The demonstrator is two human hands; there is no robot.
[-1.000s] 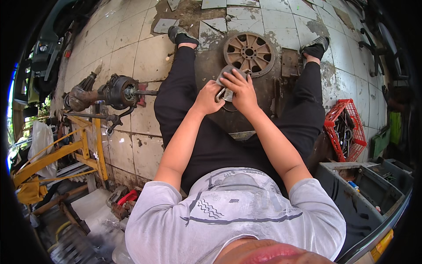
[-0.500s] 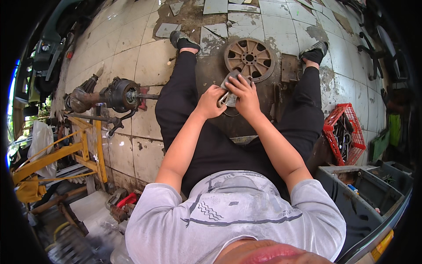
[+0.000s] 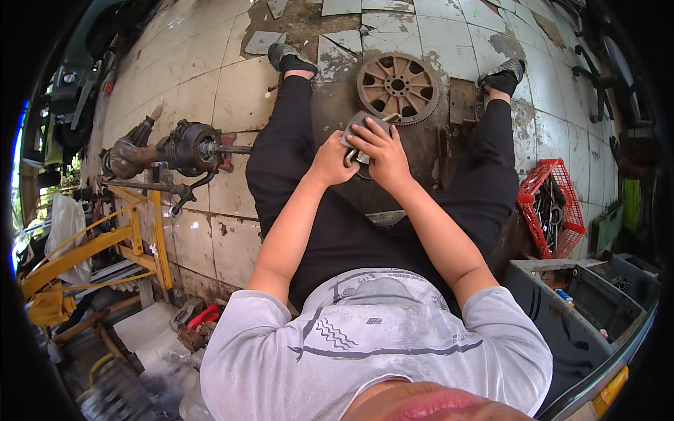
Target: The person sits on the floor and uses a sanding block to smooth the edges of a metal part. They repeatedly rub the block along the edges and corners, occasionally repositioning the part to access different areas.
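Observation:
Between my spread legs, my two hands hold up a grey, block-like metal part (image 3: pixel 357 128). My left hand (image 3: pixel 330 161) is closed around its left side. Across the top lie the fingers of my right hand (image 3: pixel 386 158), wrapped over the part from the right. A bent metal rod (image 3: pixel 349 157) shows at the lower left of the part, beside the left fingers, and a rod end sticks out at the upper right. The underside is hidden. Just beyond the part, a rusty toothed flywheel (image 3: pixel 398 68) lies flat on the floor.
A flat rusty plate (image 3: pixel 463 100) lies right of the flywheel. On the right are a red plastic basket (image 3: pixel 577 214) of tools and a grey compartmented box (image 3: pixel 533 309). To the left stand an axle assembly (image 3: pixel 186 151) and a yellow frame (image 3: pixel 84 261). Some floor tiles are broken.
Both hands have shifted slightly left with the metal part, which has turned. Its grey flat face and the rod end at the upper right show more plainly now.

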